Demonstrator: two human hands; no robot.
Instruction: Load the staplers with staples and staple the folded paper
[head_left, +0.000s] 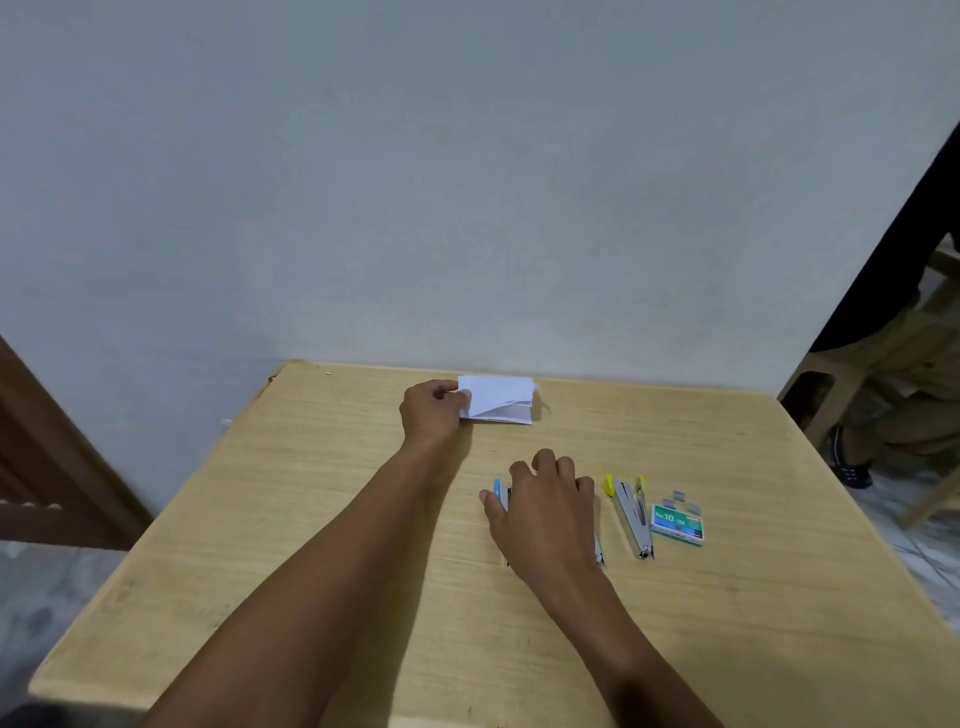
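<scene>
A folded white paper (500, 401) lies near the far edge of the wooden table (311, 519). My left hand (432, 410) pinches its left end. My right hand (543, 506) is curled over a blue stapler (500, 492), thumb along its left side; most of the stapler is hidden under the hand. A yellow stapler (629, 512) lies open to the right of it. Beside that sits a green staple box (677, 524), with loose staple strips (679, 499) just behind it.
The table stands against a grey wall (467, 182). A person sits on a wooden chair (852, 384) at the right edge of view. A brown wooden frame (62, 467) stands at the left.
</scene>
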